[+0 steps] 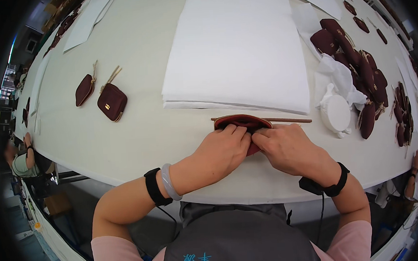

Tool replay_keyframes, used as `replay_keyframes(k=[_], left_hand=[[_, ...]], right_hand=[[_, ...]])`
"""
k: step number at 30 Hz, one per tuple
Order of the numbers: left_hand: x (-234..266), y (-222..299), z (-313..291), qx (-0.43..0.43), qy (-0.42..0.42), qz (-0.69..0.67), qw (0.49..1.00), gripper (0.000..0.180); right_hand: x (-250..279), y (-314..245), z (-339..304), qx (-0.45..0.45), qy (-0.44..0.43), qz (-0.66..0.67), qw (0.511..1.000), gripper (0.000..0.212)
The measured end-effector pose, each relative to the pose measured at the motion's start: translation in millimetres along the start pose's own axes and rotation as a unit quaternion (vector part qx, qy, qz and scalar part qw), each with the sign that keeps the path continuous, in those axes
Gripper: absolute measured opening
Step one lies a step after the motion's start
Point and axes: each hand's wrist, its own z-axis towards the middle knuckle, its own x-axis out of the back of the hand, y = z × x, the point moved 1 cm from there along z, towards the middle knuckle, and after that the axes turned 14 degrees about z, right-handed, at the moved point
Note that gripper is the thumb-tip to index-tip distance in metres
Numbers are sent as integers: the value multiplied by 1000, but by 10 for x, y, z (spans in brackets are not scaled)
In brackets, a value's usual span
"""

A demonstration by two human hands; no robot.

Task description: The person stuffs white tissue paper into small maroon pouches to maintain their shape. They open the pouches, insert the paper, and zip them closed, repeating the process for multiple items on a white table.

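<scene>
Near the table's front edge, both my hands work at an unzipped dark red zip pouch. My left hand has its fingers curled into the pouch's mouth. From the other side, my right hand grips the rim, its thumb and fingers pressed together. My fingers hide most of the pouch's inside, and I cannot make out anything else in them. Just behind the pouch lies a thin brown stick, partly covered by it.
A stack of white sheets lies beyond my hands. Two maroon pouches with tan cords, a squarish pouch and a slimmer pouch, rest at left. At right are a pouch pile and a white round bundle. Other people sit at both sides.
</scene>
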Motion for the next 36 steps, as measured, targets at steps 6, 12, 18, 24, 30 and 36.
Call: replay_keyframes(k=[6, 12, 18, 24, 30, 36], left_hand=[[-57, -36, -67, -10, 12, -16, 1000, 44], [-25, 2, -5, -7, -4, 19, 1000, 53], [122, -73, -384, 33, -97, -18, 995, 52], [294, -128, -702, 89, -81, -72, 990, 46], [16, -16, -706, 76, -46, -2, 996, 39], [-60, 41, -301, 34, -12, 1, 999, 29]], right_hand=[[-2, 156, -161, 127, 118, 120, 978, 12], [-12, 438, -331, -13, 270, -36, 962, 12], [-247, 464, -504, -61, 228, -113, 965, 15], [-324, 836, -848, -226, 391, -53, 891, 16], [133, 643, -502, -281, 328, -162, 887, 19], [304, 932, 263, 10, 202, -46, 978, 42]])
